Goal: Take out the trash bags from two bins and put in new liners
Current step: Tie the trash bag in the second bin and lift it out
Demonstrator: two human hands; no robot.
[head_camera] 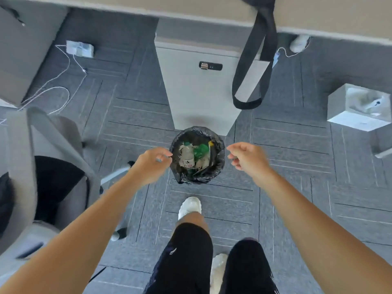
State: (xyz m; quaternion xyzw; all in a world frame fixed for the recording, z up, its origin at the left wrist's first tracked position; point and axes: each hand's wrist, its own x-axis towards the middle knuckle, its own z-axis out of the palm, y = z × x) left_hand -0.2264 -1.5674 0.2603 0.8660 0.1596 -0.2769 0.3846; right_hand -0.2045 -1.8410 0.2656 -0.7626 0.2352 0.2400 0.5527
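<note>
A small round bin (220, 164) stands on the grey carpet in front of a white pedestal cabinet. It is lined with a black trash bag (180, 176) and holds a plastic bottle, green wrappers and paper. My left hand (152, 161) hovers at the bin's left rim, fingers curled and apart, with its fingertips close to the bag's edge. Held to the right of the bin, my right hand (247, 154) is apart from the bag, its fingers loosely curled and empty.
A white pedestal cabinet (197, 85) stands right behind the bin under a desk edge (191, 15). A black bag strap (252, 66) hangs from the desk. A grey office chair (42, 166) is at the left, a grey square box (358, 107) at the right. White cables lie on the floor.
</note>
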